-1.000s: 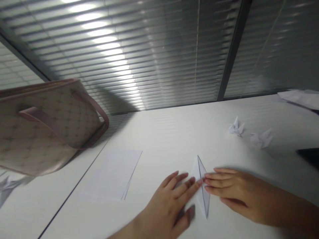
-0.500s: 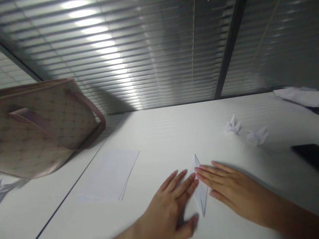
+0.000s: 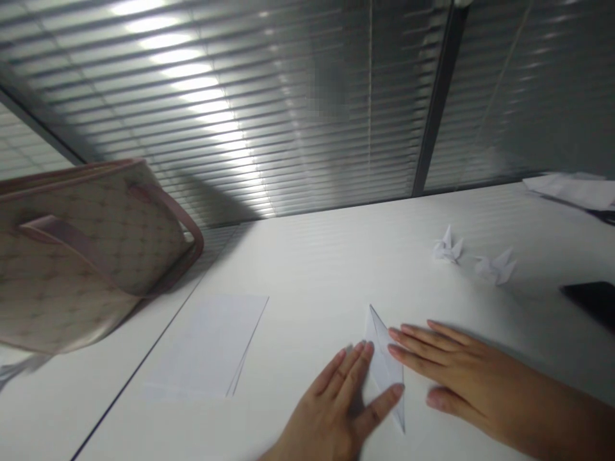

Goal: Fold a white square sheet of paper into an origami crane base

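Observation:
A piece of white paper folded into a long narrow diamond (image 3: pixel 382 358) lies flat on the white table between my hands. My left hand (image 3: pixel 334 397) rests at its left side, fingertips on the left edge and the thumb stretched across the lower part. From the right comes my right hand (image 3: pixel 446 358), its fingers extended, the tips at the paper's right edge and the thumb spread away from it. Both hands are open and lie flat. Two folded paper cranes, one crane (image 3: pixel 448 246) and another crane (image 3: pixel 497 266), stand beyond my right hand.
A stack of white paper sheets (image 3: pixel 209 346) lies to the left. Behind it stands a patterned handbag (image 3: pixel 86 256) with pink handles. A black phone-like object (image 3: pixel 590 301) and some white papers (image 3: pixel 571 189) are at the right. Window blinds (image 3: pixel 307 128) rise behind the table (image 3: pixel 317 256).
My hands have moved apart, the right one shifting right. My left thumb has come onto the lower part of the folded paper, and more of its middle shows.

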The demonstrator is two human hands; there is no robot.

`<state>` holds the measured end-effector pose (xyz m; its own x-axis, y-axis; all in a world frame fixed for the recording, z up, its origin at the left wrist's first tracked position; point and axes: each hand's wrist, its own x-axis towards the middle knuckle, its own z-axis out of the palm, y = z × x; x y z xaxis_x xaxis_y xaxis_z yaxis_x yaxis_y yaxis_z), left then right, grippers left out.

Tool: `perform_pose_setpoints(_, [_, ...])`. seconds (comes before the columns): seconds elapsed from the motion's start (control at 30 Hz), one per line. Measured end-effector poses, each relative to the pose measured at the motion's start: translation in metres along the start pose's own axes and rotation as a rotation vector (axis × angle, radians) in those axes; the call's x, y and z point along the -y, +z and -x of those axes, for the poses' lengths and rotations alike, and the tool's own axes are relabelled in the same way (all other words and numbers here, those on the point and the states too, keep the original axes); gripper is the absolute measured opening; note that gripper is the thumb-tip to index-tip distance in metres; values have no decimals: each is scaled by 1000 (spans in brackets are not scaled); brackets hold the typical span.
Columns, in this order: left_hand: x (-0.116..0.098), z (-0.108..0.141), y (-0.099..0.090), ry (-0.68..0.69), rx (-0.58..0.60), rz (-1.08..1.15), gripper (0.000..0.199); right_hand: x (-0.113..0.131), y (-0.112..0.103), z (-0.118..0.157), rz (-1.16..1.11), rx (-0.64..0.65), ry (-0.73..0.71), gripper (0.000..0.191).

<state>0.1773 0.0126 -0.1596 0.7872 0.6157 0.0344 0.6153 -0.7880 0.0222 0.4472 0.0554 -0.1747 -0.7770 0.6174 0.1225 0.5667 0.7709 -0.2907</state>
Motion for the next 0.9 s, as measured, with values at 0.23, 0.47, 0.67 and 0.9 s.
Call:
perform_pose_setpoints(0.23, [7,-6,-9,20,9,56,81,2,-9,-10,-88,-37,-66,51])
perform_pose_setpoints(0.47, [9,-11,-19,7,41,146,80,2,-3,-18,-64,-48,-61,44])
perform_pose_setpoints(0.67, [8,-11,-12,-38,26,101,87,9,3,-13,74,-154,-116,45])
perform_pose_setpoints(0.9, [10,-12,-13,-5,4,146,83,3,13,-22,-21,-110,78,44])
